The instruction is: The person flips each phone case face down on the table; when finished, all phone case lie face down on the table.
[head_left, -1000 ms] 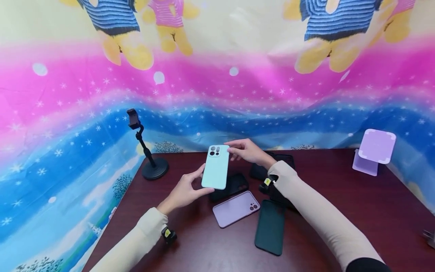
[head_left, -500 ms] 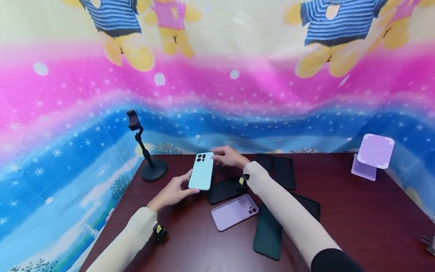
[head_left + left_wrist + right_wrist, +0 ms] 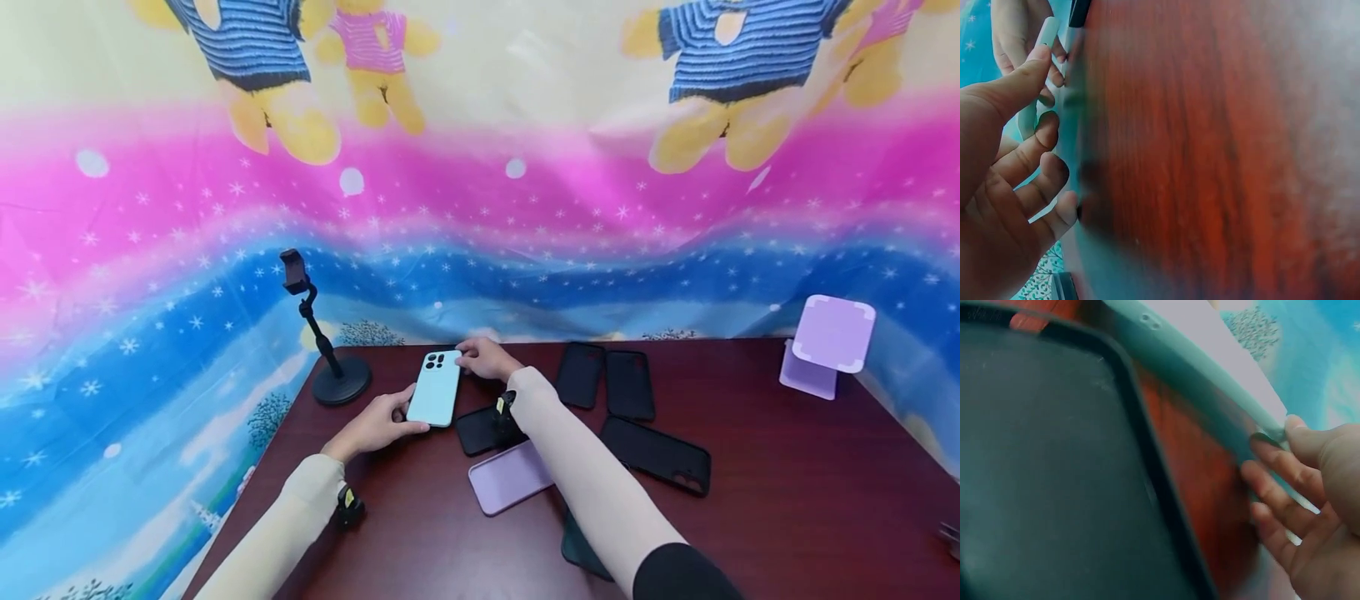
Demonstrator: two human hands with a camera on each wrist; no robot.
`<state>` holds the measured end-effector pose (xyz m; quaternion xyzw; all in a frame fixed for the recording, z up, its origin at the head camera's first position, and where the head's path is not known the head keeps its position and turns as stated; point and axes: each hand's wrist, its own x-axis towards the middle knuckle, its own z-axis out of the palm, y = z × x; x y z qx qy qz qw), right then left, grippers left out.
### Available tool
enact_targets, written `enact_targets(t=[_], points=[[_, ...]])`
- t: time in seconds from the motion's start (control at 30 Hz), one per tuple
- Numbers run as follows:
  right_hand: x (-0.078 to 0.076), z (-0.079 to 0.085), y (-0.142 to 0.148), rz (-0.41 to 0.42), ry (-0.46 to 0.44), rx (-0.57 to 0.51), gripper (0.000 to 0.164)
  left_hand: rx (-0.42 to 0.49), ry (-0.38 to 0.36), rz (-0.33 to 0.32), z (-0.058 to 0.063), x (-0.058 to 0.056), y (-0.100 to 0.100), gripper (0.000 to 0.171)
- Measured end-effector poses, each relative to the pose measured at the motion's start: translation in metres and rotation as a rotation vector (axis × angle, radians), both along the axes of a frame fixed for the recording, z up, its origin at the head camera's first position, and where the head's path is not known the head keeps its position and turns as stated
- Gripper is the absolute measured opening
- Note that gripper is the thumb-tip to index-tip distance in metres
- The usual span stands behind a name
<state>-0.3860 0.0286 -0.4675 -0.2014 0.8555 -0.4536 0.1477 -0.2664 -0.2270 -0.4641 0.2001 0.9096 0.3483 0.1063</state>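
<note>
A mint-green phone case [image 3: 435, 392], back side up, is held low over the left part of the table. At its lower left corner my left hand [image 3: 378, 422] pinches it, thumb along the bottom edge. The upper right corner is between the thumb and fingers of my right hand [image 3: 487, 358]. In the right wrist view the mint case [image 3: 1210, 359] looks tilted, close to the tabletop; I cannot tell whether it touches. Beneath my right wrist lies a black phone case [image 3: 474, 432], partly hidden. A purple phone case [image 3: 510, 479] lies in front of it.
Black phone cases [image 3: 579, 375] lie at the back middle, with another black case [image 3: 660, 458] right of my forearm. A dark green case [image 3: 581, 550] is mostly under that forearm. A black phone stand [image 3: 341, 382] is at back left, a purple stand [image 3: 832, 333] at back right.
Both hands have carried the mint-green phone case left and down toward the tabletop. My right forearm has swung left, uncovering the black cases on the right and covering part of the purple and green ones.
</note>
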Motion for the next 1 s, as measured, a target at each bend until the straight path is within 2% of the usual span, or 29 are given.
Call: enact_targets(t=[0.17, 0.33, 0.47, 0.63, 0.8, 1.0], points=[[0.003, -0.01, -0.006, -0.061, 0.024, 0.028, 0.044, -0.039, 0.008, 0.01, -0.005, -0.005, -0.002, 0.091], [0.009, -0.01, -0.007, -0.097, 0.026, 0.089, 0.039, -0.074, 0.015, 0.0, -0.008, -0.01, -0.003, 0.083], [0.009, -0.008, -0.011, -0.077, 0.055, 0.141, 0.039, -0.082, 0.018, 0.004, -0.007, -0.013, -0.003, 0.075], [0.007, -0.011, -0.016, -0.066, 0.095, 0.168, 0.042, -0.111, -0.02, -0.002, -0.002, -0.017, -0.005, 0.076], [0.009, -0.01, -0.018, -0.074, 0.095, 0.175, 0.044, -0.127, -0.059, -0.006, 0.002, -0.019, -0.007, 0.074], [0.009, -0.008, -0.015, -0.06, 0.076, 0.177, 0.046, -0.136, -0.062, -0.007, 0.0, -0.022, -0.007, 0.074]])
